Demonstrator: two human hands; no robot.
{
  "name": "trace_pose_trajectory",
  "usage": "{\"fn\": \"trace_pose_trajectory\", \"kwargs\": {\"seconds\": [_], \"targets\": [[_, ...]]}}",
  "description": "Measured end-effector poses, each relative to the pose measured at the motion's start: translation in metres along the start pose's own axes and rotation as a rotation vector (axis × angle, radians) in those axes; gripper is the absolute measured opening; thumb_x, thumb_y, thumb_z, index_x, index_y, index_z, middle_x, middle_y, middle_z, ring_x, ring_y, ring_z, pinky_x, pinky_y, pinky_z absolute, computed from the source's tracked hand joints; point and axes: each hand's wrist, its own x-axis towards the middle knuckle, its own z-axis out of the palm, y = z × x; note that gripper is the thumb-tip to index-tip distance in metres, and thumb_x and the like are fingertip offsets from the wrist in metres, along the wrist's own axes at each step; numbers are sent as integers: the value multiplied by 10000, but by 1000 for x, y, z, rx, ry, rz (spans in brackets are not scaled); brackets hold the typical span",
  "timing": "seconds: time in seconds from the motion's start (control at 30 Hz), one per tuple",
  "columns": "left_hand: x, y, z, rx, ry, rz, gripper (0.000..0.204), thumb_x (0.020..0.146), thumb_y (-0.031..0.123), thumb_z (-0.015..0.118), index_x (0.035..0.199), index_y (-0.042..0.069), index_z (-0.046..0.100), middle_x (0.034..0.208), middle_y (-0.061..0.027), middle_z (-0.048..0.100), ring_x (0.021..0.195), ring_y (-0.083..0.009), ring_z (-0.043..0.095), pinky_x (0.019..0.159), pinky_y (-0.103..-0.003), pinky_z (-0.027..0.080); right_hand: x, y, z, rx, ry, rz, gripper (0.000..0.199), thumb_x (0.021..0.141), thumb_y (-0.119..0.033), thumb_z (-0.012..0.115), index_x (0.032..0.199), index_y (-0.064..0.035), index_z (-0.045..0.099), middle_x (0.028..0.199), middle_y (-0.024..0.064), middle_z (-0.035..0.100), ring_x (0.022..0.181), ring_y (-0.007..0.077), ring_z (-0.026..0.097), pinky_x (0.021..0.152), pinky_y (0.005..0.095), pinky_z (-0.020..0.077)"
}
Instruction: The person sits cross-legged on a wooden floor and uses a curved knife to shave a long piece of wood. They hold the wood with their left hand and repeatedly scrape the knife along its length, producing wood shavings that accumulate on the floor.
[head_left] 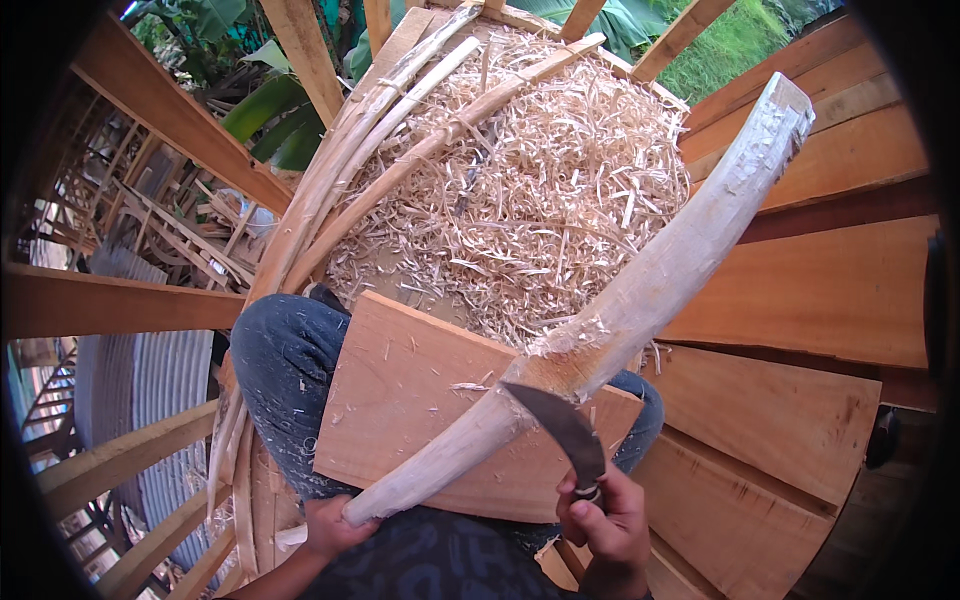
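Far left: corrugated metal sheeting (190, 440), beyond the slatted side.

Left: long wooden strips (315, 215), bundled and curving along the edge of the floor.

Left of centre: one jean-clad knee (285, 370), flecked with shavings. Below it, the left hand (335, 522), closed around the narrow end of a pale, peeled limb (660, 270).

Centre: a flat board (385, 400), laid across the lap. The limb slants over it, running from the left hand up and away to the person's right, its thick end in the air. Behind, a deep heap of curled shavings (560, 180).

Right of centre: a curved knife (565, 425), dark-bladed, its handle wrapped in the right hand (610, 510). The blade overlaps the limb near a browner patch; whether its edge bites, I cannot tell from here. The limb lies just beyond the right hand, apart from the fingers.

Far right: broad planks (800, 300), set side by side.

Step in hand, I judge: paring the limb's surface. The next stroke would call for a firm left grip and a shallow blade angle along the grain.
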Motion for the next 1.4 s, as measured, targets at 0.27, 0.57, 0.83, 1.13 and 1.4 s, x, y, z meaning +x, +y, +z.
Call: {"fn": "trace_pose_trajectory", "kwargs": {"seconds": [0.27, 0.57, 0.83, 1.13, 1.4], "targets": [[-3, -2, 2, 15, 2, -19, 359, 568, 335, 782, 562, 62, 550, 504, -106, 541, 444, -267, 564, 441, -343, 437, -1, 7, 1, 155, 56, 17, 169, 871, -79, 535, 999, 28, 566, 621, 11, 509, 495, 48, 459, 448, 186, 355], [2, 1, -2, -6, -30, 22, 352, 572, 333, 783, 578, 56, 566, 514, -110, 548, 451, -266, 572, 438, -343, 441, -3, 8, 13, 84, -33, 127, 181, 876, -90, 548, 1022, 16, 545, 616, -15, 501, 496, 42, 458, 452, 192, 351], [9, 12, -10, 37, -54, 35, 342, 574, 323, 789, 592, 53, 581, 521, -104, 559, 455, -255, 579, 440, -335, 446, 1, -1, 13, 180, 70, 1, 224, 882, -133, 537, 1022, 40, 506, 603, 50, 493, 439, 71, 418, 411, 205, 334], [6, 2, -11, -25, -104, 73, 397, 602, 398, 781, 591, 59, 576, 498, -91, 538, 443, -250, 571, 431, -324, 433, 10, 17, 14, -184, 528, -393, 177, 862, -118, 575, 966, 13, 519, 617, 33, 532, 451, 65, 477, 422, 178, 354], [2, 4, -17, -198, -126, -1, 402, 606, 380, 799, 580, 50, 572, 497, -101, 538, 436, -244, 567, 434, -307, 430, 23, 24, 8, -571, 531, -337, 239, 905, -163, 498, 1032, 36, 534, 637, 8, 490, 535, 52, 467, 486, 192, 354]]}}
